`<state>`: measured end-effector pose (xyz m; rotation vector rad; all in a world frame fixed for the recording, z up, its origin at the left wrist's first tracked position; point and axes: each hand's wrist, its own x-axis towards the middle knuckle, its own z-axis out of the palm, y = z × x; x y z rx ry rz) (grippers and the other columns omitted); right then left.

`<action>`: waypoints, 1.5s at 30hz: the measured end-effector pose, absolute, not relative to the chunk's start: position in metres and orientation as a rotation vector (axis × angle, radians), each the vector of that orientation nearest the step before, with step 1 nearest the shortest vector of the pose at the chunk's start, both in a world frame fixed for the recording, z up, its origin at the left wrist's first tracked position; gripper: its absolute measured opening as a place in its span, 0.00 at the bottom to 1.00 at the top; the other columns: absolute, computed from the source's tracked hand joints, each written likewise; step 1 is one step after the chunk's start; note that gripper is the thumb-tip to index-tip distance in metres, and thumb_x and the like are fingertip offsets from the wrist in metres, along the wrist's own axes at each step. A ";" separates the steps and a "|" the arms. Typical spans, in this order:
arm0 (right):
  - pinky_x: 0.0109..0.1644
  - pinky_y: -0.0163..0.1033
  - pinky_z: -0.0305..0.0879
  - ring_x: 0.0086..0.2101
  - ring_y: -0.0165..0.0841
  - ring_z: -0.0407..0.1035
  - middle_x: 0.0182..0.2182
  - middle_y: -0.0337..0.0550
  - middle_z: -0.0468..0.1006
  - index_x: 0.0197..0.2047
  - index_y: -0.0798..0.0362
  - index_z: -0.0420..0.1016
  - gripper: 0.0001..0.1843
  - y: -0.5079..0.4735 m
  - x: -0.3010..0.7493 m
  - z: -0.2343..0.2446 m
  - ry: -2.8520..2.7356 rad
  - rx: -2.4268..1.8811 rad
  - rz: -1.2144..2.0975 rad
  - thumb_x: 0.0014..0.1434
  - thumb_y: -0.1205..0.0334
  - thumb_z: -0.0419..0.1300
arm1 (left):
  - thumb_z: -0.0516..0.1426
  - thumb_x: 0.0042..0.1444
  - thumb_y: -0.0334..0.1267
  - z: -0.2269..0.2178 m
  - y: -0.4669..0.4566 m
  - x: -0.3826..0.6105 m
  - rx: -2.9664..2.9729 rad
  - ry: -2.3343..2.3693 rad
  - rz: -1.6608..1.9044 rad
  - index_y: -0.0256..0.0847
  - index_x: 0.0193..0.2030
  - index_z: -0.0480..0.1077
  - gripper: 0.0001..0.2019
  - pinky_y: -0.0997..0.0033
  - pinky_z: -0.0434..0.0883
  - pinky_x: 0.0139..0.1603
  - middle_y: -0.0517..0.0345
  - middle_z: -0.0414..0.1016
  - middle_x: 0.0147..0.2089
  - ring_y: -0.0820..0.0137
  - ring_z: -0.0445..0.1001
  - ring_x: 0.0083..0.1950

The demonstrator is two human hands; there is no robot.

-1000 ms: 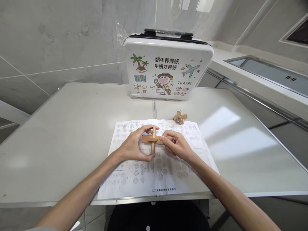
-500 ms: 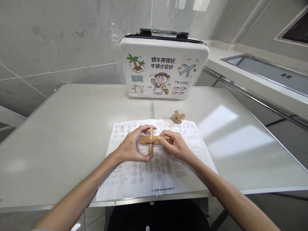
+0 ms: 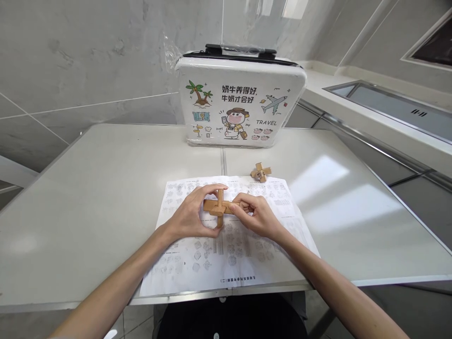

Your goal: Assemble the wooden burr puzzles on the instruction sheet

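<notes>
A cross-shaped wooden interlocking puzzle (image 3: 219, 207) is held between both hands, just over the printed sheet (image 3: 212, 278). My left hand (image 3: 192, 212) curves around it, with fingertips at the top end of the upright bar and the thumb at its bottom end. From the right, my right hand (image 3: 254, 214) pinches the end of the crossways bar between thumb and fingers. A third piece pokes forward from the middle where the bars meet. Part of the crossways bar is hidden by my right fingers.
A second small wooden puzzle (image 3: 260, 172) lies at the sheet's far right edge. Behind it stands a white cartoon-printed case (image 3: 212, 70) with a black handle, partly in clear plastic. The white table (image 3: 106, 197) has a centre seam. A counter with a recessed basin (image 3: 391, 108) runs along the right.
The puzzle has turned between my hands, so its front piece now faces me more broadly and tilts. Both hands stay in nearly the same place.
</notes>
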<state>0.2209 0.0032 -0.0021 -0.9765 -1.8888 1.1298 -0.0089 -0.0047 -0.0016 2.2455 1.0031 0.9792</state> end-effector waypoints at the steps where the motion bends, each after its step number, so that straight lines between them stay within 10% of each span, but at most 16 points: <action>1: 0.27 0.36 0.48 0.22 0.28 0.51 0.19 0.30 0.57 0.32 0.50 0.71 0.14 0.003 0.221 -0.002 -1.896 -0.966 1.100 0.70 0.55 0.59 | 0.68 0.44 0.32 -0.002 -0.004 -0.009 2.260 0.997 0.995 0.49 0.70 0.59 0.44 0.50 0.71 0.66 0.48 0.71 0.67 0.52 0.73 0.66; 15: 0.27 0.34 0.54 0.23 0.29 0.61 0.24 0.36 0.71 0.43 0.52 0.75 0.12 0.002 0.223 -0.017 -2.227 -0.703 0.434 0.76 0.60 0.52 | 0.76 0.43 0.52 0.005 0.001 -0.018 2.028 0.971 0.737 0.50 0.72 0.62 0.50 0.46 0.69 0.69 0.45 0.69 0.70 0.46 0.69 0.70; 45: 0.29 0.35 0.65 0.30 0.31 0.74 0.36 0.44 0.83 0.48 0.52 0.74 0.04 0.003 0.227 -0.025 -2.204 -0.615 0.158 0.72 0.69 0.59 | 0.74 0.50 0.45 0.005 -0.004 -0.019 2.235 0.955 0.913 0.50 0.69 0.63 0.41 0.45 0.68 0.70 0.47 0.71 0.66 0.51 0.70 0.69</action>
